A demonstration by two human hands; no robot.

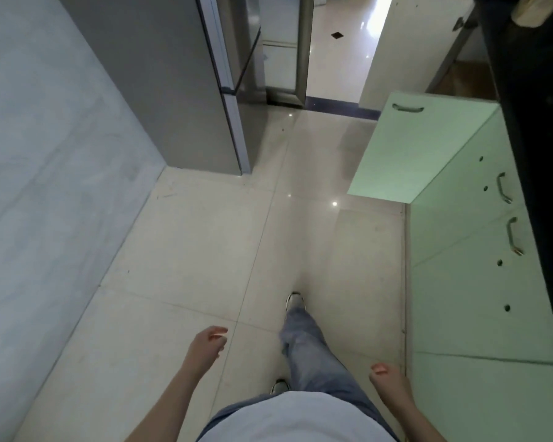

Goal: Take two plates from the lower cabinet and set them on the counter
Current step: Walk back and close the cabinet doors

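Note:
A row of pale green lower cabinets (470, 282) runs along the right, under a dark counter edge (537, 154). One cabinet door (406, 151) stands swung open into the walkway, and its inside is hidden from here. No plates are visible. My left hand (206, 344) hangs at bottom centre, empty, fingers loosely curled. My right hand (388, 379) hangs at bottom right near the cabinet fronts, also empty with curled fingers. Both hands are well short of the open door.
A grey refrigerator (173, 84) stands at the upper left beside a pale wall (45, 186). The tiled floor (237, 250) leads to a doorway (336, 52) ahead. My legs in jeans and sneakers are below. Metal handles (505, 188) stick out from the closed cabinet doors.

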